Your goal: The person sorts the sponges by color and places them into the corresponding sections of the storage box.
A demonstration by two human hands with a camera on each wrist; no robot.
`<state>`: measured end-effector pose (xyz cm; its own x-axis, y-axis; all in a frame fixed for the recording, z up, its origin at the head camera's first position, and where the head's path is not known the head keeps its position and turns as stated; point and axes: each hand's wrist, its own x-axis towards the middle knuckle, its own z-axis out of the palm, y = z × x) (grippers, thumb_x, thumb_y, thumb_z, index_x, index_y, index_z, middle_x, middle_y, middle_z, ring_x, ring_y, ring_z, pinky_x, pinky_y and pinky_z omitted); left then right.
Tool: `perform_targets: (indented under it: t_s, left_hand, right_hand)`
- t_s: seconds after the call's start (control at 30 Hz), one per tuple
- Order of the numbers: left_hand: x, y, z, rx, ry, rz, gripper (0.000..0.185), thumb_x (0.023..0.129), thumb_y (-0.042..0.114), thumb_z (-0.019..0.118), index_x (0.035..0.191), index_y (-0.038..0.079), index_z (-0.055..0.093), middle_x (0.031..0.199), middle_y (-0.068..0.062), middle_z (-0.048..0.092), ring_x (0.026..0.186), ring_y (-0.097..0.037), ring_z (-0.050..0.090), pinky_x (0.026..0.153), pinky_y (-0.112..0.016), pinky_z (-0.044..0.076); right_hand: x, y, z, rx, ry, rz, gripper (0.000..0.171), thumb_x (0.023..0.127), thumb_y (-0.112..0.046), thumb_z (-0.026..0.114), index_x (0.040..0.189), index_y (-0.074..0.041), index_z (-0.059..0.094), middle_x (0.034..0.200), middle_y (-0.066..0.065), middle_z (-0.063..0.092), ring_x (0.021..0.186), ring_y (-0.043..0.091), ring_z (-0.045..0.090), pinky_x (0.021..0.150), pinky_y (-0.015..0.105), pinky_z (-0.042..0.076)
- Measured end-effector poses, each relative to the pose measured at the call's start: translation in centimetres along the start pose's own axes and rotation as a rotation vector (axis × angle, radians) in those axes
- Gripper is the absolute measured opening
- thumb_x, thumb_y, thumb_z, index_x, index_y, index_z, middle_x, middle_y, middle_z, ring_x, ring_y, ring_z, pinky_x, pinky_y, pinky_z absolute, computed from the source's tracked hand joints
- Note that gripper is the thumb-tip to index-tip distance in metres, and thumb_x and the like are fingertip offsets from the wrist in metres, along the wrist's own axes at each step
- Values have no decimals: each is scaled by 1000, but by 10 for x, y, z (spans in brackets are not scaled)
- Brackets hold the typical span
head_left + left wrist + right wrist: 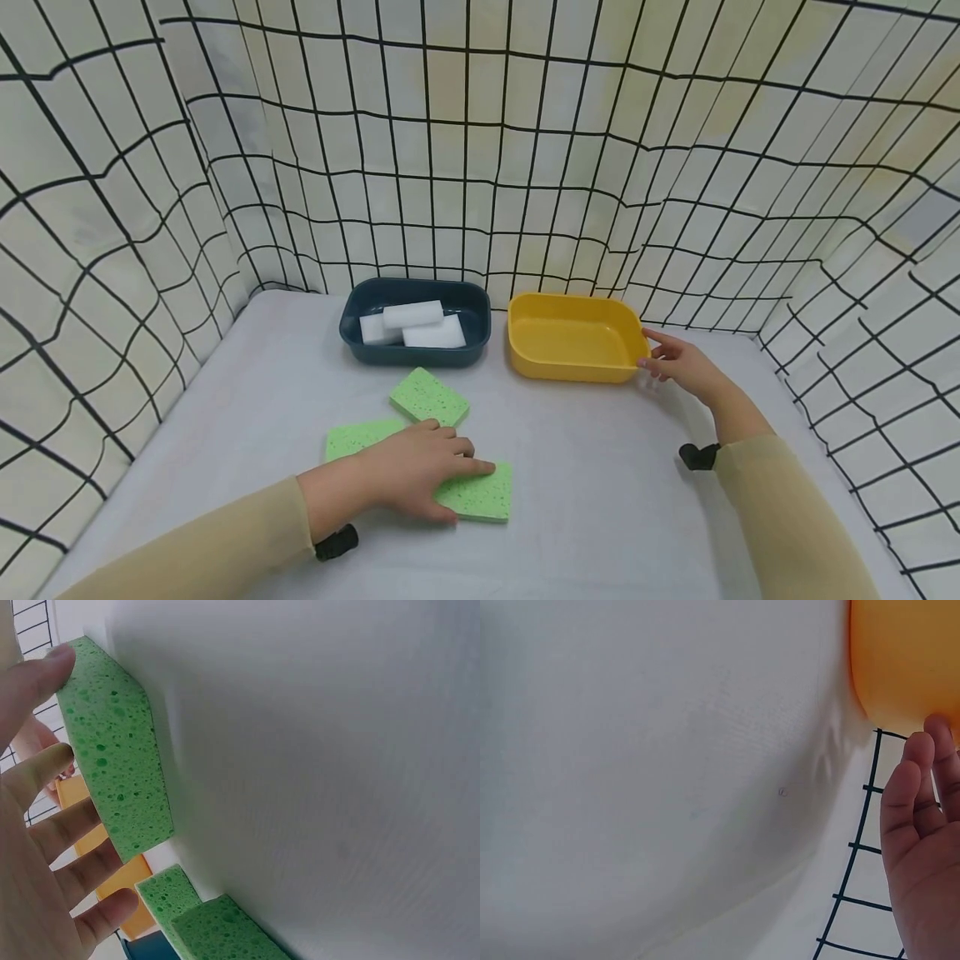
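My left hand [420,467] lies over a green sponge [480,492], its thumb tip at the near edge and the index fingertip at the far edge. In the left wrist view, the thumb touches a corner of that sponge [116,750] and the other fingers are spread along its edge. Two more green sponges lie close by: one [427,396] just beyond the hand, another [360,436] partly hidden behind it. At the right, my right hand [688,367] touches the right end of a yellow bin [573,371]; in the right wrist view its fingertips [906,784] reach toward the bin's outer wall.
A dark teal bin [412,357] with white blocks [412,314] in it stands left of the yellow bin, a narrow gap between them. Black wire mesh [465,175] rises behind and along both sides of the white tabletop [585,517].
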<state>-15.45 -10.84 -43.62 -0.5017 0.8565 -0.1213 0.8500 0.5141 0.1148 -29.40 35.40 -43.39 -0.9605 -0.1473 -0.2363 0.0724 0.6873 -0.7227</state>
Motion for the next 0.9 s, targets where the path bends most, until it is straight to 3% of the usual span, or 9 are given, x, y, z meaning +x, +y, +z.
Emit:
perform_targets:
  t_s: [0.3, 0.63, 0.9]
  left_hand:
    - [-2, 1, -9, -9, -1, -66, 68, 86, 57, 68, 148, 39, 45, 132, 7, 58, 121, -18, 53, 105, -46, 41]
    - [-1, -9, -21, 12, 75, -128, 63, 87, 56, 67, 144, 34, 51, 137, 2, 57, 125, -22, 51, 106, -46, 39]
    - [3, -22, -24, 7, 155, -161, 57, 85, 55, 70, 135, 28, 60, 131, 3, 59, 121, -21, 53, 103, -43, 41]
  right_hand:
    - [2, -2, 0, 42, -9, 9, 88, 88, -47, 73, 158, -20, 28, 114, 15, 51, 96, 30, 55, 96, 42, 42]
    - [-1, -2, 1, 65, -8, 22, 87, 89, -44, 73, 158, -19, 27, 112, 15, 52, 95, 30, 54, 97, 42, 42]
    - [1, -1, 0, 55, -9, 19, 88, 88, -47, 73, 158, -19, 27, 112, 14, 52, 94, 29, 55, 96, 42, 42]
